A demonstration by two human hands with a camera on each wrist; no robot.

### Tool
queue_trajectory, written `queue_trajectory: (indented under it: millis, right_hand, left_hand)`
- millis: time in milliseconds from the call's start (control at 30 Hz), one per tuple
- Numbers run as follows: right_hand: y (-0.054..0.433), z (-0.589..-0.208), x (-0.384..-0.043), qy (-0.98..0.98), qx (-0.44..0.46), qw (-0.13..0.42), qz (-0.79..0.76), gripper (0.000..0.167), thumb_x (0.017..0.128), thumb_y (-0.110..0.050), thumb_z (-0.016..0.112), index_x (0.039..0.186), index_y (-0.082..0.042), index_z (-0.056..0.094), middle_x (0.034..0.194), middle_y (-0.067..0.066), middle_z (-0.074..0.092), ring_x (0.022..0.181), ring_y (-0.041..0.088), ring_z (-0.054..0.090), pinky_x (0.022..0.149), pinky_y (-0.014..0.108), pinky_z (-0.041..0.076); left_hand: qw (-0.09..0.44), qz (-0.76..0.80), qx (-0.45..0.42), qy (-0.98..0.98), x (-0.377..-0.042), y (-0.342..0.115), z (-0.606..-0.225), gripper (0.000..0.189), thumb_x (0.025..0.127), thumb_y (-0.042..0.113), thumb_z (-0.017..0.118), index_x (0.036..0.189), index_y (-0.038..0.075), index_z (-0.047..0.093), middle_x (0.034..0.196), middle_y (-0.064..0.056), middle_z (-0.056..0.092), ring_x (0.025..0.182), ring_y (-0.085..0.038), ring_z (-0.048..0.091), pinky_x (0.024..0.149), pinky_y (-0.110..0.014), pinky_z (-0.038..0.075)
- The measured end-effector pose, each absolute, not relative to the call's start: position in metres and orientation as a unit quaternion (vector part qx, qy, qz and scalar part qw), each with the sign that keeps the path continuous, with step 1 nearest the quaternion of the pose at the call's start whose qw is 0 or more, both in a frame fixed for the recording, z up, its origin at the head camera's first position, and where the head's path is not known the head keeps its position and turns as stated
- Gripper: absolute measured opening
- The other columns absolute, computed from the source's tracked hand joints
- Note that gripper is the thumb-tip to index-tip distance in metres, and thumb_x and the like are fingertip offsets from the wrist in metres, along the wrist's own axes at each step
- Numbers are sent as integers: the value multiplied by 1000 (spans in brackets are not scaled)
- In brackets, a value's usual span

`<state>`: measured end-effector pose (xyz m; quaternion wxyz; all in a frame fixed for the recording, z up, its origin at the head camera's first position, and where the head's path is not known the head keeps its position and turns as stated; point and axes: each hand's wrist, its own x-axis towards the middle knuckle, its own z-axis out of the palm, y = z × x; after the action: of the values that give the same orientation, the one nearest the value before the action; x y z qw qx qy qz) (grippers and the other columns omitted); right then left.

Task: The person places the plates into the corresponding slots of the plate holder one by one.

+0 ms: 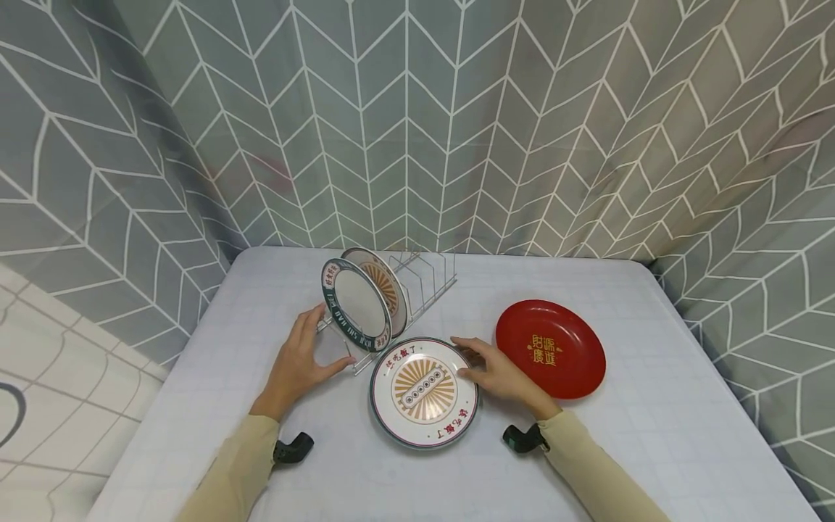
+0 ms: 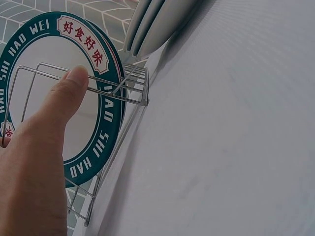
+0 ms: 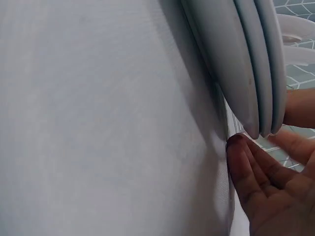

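Note:
My left hand (image 1: 296, 362) grips the near end of a wire plate rack (image 1: 427, 301), thumb and fingers spread across it. In the left wrist view its thumb lies over a wire loop, in front of a plate with a green lettered rim (image 2: 106, 128). That plate leans in the rack before another with an orange sunburst (image 1: 385, 286). A stack of three white plates (image 1: 427, 391) lies flat on the table; the top one bears a sunburst and red characters. My right hand (image 1: 499, 373) is at the stack's right edge, relaxed fingers around the rim, low by the cloth.
An oval red plate (image 1: 567, 348) with gold characters lies right of my right hand. White cloth covers the table (image 1: 652, 449). A patterned grey curtain (image 1: 417, 130) hangs behind and along the sides. Dark wrist cameras sit at both sleeves.

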<state>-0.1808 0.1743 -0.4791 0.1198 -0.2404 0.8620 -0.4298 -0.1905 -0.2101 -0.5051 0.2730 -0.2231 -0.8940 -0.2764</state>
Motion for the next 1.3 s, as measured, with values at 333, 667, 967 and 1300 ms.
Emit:
queue_trajectory:
  millis: [333, 667, 967, 1300]
  right_hand:
    - [175, -479, -179, 856, -228, 126, -446, 45, 93, -10, 64, 136, -3, 55, 116, 10, 62, 101, 21, 55, 93, 36, 52]
    - [172, -474, -180, 863, -195, 105, -453, 39, 91, -7, 66, 130, -3, 61, 115, 10, 67, 101, 22, 60, 91, 36, 53]
    - [174, -454, -185, 839, -144, 110, -513, 38, 95, -8, 61, 134, -7, 59, 127, 12, 64, 106, 25, 63, 89, 28, 56]
    - [191, -430, -186, 773, -54, 213, -596, 41, 101, -23, 52, 143, -23, 49, 117, 17, 62, 92, 22, 62, 75, 26, 58]
  left_hand:
    - [287, -293, -232, -882, -193, -211, -508, 111, 68, 65, 79, 145, -3, 38, 136, -19, 50, 125, -29, 51, 115, -21, 35]
    - [274, -292, -230, -887, -193, -212, -508, 110, 65, 53, 86, 147, -2, 36, 136, -19, 49, 125, -27, 50, 110, -32, 42]
    - [268, -289, -226, -891, -192, -212, -507, 110, 71, 68, 74, 146, -3, 36, 137, -19, 48, 127, -28, 49, 115, -28, 37]
    - [271, -290, -228, -889, -192, -212, -506, 109, 69, 62, 80, 146, -3, 37, 136, -20, 49, 125, -28, 51, 109, -36, 44]
